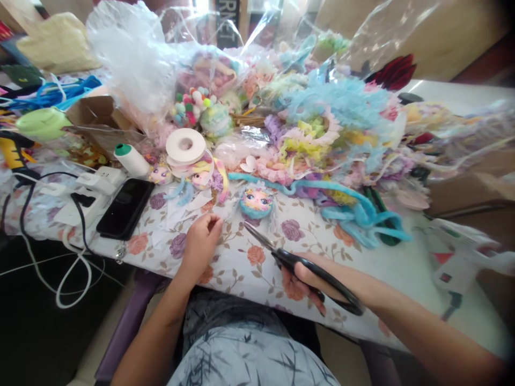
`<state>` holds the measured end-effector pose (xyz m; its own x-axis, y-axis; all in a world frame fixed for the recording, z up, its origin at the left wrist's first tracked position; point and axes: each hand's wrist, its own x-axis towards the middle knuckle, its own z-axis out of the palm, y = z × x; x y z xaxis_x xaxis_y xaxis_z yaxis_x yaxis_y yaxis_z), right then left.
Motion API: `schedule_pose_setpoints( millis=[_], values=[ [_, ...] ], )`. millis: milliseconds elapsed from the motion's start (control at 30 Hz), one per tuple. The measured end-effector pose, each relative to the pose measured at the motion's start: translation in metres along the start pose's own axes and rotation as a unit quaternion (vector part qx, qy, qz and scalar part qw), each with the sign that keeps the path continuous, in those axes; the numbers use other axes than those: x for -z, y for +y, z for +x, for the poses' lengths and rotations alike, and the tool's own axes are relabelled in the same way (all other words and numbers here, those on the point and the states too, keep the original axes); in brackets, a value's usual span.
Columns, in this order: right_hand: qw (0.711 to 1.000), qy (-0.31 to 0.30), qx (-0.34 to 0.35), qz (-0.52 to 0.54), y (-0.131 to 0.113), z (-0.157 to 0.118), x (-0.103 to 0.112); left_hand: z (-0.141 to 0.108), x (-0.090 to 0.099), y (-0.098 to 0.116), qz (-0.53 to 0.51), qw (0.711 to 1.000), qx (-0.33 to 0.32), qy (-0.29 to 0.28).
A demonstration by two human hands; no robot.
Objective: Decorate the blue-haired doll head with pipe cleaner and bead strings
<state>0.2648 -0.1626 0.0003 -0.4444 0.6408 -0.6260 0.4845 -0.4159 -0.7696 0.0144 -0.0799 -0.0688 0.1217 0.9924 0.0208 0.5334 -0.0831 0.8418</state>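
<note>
My right hand (303, 279) is wrapped round the handles of black-handled scissors (287, 260), whose blades look closed and point up and left. Just beyond the tips lies a small round doll face (257, 201) with a light blue fuzzy edge. My left hand (205, 233) rests over the flowered cloth (237, 268), left of the scissors, with thumb and fingers drawn together; whatever is between them is too small to make out. A light blue fuzzy strip (362, 209) curls behind and to the right of the doll face.
A white ribbon spool (185, 145), a thread cone (131, 160), a black phone (125, 208) and power strips with cables (80, 206) are on the left. Pastel ruffled trims (333, 115) pile up at the back. A white glue gun (462, 252) lies at the right.
</note>
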Motion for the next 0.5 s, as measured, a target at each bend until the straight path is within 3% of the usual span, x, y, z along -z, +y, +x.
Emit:
schedule_pose_setpoints(
  millis=[100,167,333,500],
  values=[
    [0.999,-0.034,-0.021,0.034,-0.012,0.022,-0.003,0.003,0.002,-0.001,-0.167,0.981,0.083,-0.059],
    [0.997,-0.036,-0.051,0.047,-0.019,0.030,-0.003,0.005,0.001,0.000,-0.235,0.963,0.117,-0.065],
    [0.992,-0.033,-0.091,0.075,-0.033,0.033,-0.004,0.007,0.003,0.004,-0.297,0.941,0.157,-0.050],
    [0.996,-0.022,-0.076,0.039,-0.041,0.034,-0.003,0.007,0.005,0.006,-0.303,0.938,0.160,-0.051]
  ],
)
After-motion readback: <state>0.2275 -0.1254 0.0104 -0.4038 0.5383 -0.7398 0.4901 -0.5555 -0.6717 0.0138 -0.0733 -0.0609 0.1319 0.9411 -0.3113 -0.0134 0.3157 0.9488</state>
